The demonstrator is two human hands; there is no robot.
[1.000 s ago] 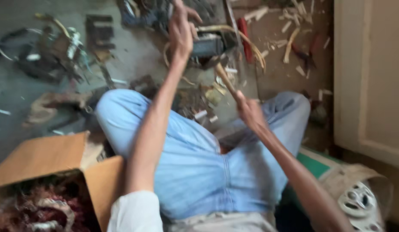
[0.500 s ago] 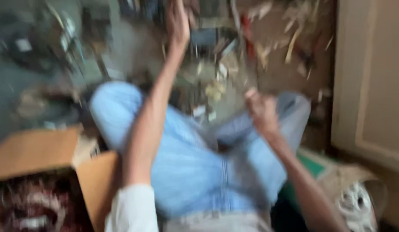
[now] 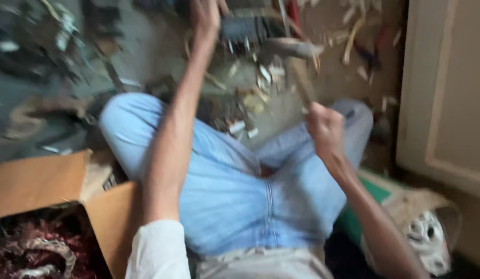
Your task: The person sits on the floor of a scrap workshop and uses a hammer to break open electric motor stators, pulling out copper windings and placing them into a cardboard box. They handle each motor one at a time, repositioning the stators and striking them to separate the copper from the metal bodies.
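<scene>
Grey concrete floor (image 3: 38,134) strewn with scraps, beside a cream panelled door (image 3: 446,88).

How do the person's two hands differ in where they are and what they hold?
The left hand reaches far forward on a straight arm and rests on a dark boxy part on the floor; the right hand stays close, above the knee, fisted around a hammer whose handle tilts up and away to a grey head. Both are bare and blurred.
</scene>
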